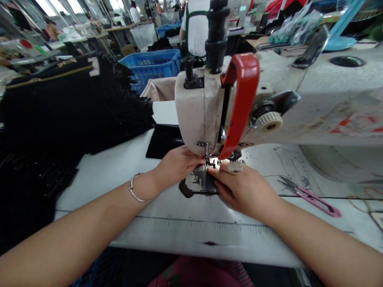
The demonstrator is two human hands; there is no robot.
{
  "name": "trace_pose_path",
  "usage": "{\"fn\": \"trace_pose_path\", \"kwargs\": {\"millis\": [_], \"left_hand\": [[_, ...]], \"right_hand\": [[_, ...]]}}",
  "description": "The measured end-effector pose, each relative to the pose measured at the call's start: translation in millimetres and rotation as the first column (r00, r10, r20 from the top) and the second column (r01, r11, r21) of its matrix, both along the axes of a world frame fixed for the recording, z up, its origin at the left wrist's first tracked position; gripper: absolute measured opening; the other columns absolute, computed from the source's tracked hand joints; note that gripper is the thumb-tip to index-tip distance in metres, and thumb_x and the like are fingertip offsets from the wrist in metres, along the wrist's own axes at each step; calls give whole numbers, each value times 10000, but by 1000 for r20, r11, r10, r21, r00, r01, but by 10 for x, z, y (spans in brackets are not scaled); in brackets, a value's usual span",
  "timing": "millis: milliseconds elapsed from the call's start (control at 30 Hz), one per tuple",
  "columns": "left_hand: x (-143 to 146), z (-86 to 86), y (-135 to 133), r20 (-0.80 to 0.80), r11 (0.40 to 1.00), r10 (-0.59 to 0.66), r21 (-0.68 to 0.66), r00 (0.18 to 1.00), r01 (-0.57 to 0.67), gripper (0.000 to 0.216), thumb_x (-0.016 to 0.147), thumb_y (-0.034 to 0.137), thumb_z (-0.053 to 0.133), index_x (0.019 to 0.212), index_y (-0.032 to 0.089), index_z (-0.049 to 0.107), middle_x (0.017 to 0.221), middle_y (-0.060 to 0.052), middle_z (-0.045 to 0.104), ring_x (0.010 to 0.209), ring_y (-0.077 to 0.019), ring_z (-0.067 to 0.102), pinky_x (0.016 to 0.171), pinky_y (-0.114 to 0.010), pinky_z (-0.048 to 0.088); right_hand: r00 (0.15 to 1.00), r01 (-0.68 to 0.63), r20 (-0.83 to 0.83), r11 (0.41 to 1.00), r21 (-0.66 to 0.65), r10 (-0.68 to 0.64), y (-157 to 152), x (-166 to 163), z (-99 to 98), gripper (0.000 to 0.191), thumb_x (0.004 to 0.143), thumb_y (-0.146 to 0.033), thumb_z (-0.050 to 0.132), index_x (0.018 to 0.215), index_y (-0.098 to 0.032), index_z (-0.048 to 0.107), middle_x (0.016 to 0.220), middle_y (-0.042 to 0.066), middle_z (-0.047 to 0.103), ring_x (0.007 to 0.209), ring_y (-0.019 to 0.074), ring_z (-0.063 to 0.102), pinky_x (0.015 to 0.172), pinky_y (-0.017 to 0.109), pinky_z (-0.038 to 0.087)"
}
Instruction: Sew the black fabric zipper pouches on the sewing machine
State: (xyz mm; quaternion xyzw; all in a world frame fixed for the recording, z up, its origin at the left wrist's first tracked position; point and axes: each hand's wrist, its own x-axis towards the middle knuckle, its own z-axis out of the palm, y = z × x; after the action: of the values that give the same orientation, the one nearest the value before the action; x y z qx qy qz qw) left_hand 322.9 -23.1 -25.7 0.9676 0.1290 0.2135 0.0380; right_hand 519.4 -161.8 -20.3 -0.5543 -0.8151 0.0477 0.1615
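A white sewing machine [191, 107] with a red lever guard stands before me, its lit needle area low over the bed. My left hand [178, 162], wearing a bracelet, is closed, with its fingertips just left of the presser foot [212, 161]. Behind that hand lies a black fabric piece [163, 139] with a small label; it runs up against the fingers, which press on its near edge. My right hand [242, 183] is closed at the right front of the foot, a pale wrap on one finger. What its fingertips hold is hidden.
Pink-handled thread snips [317, 201] lie on the table to the right. A large pile of black garments [60, 103] fills the left side. Beyond stand a blue basket [152, 63] and a person in a white top [197, 30]. A ruler strip [203, 224] runs along the front.
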Motion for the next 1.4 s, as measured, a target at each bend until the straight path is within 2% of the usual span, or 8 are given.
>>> {"fn": "trace_pose_path", "kwargs": {"millis": [233, 433, 533, 700, 800, 967, 1100, 1400], "left_hand": [[10, 79, -162, -11, 999, 32, -26, 999, -32, 144, 910, 180, 621, 996, 199, 735, 1041, -20, 746, 997, -199, 686, 921, -339, 547], [42, 282, 28, -145, 994, 24, -99, 989, -38, 287, 928, 97, 495, 1100, 207, 698, 1166, -26, 709, 1098, -200, 653, 968, -349, 531], [72, 382, 109, -267, 998, -11, -56, 964, -4, 324, 932, 89, 457, 1164, 193, 658, 1234, -55, 672, 1142, -218, 631, 993, -372, 516], [13, 386, -73, -451, 991, 131, 81, 883, -105, 279, 934, 248, 570, 1180, 129, 629, 1176, -143, 671, 1075, -306, 644, 911, -466, 548], [-82, 283, -246, -364, 983, 169, 134, 916, -128, 289, 946, 232, 557, 1195, 94, 609, 1212, -171, 637, 1128, -318, 603, 971, -514, 511], [-217, 93, -468, -192, 1000, 13, -24, 981, -18, 391, 941, 41, 449, 1313, 137, 520, 1326, -103, 575, 1243, -222, 526, 1069, -419, 479], [-239, 66, -580, -168, 998, 17, -59, 986, -27, 427, 923, 11, 424, 1324, 133, 507, 1360, -111, 551, 1283, -232, 498, 1087, -447, 474], [-151, 100, -427, -173, 996, 16, -81, 985, -31, 411, 906, 14, 436, 1285, 123, 554, 1336, -129, 577, 1262, -245, 536, 1071, -478, 492]], "right_hand": [[1000, -4, -1, 999, 45, 4, -31, 5, -8, 337, 940, -213, 478, 1235, -159, 631, 1035, 80, 654, 945, 264, 595, 816, 404, 488], [998, -24, 57, 997, 67, 20, -20, -8, -28, 347, 958, -245, 462, 1255, -166, 624, 1017, 82, 653, 901, 257, 591, 773, 396, 452], [995, -44, 92, 996, 77, 37, -23, -12, -41, 354, 962, -242, 456, 1270, -166, 615, 1001, 81, 654, 881, 252, 588, 750, 391, 428], [995, -60, 87, 996, 65, 54, -40, 0, -41, 368, 947, -206, 486, 1299, -167, 585, 1009, 75, 650, 923, 253, 592, 765, 383, 409], [996, -68, 68, 995, 70, 63, -53, 14, -26, 349, 944, -198, 486, 1278, -184, 586, 1024, 63, 644, 931, 248, 588, 768, 384, 396], [989, -123, 92, 992, 41, 119, -81, -2, 22, 289, 889, -213, 551, 1166, -223, 632, 954, 25, 610, 835, 221, 556, 719, 374, 357], [988, -126, 101, 987, 96, 117, -112, -42, 30, 249, 876, -203, 559, 1107, -196, 652, 927, 23, 611, 816, 211, 537, 730, 371, 341], [986, -167, 34, 985, 37, 166, -94, 9, 41, 246, 851, -181, 546, 1075, -194, 645, 911, 26, 594, 810, 208, 512, 731, 364, 342]]}}
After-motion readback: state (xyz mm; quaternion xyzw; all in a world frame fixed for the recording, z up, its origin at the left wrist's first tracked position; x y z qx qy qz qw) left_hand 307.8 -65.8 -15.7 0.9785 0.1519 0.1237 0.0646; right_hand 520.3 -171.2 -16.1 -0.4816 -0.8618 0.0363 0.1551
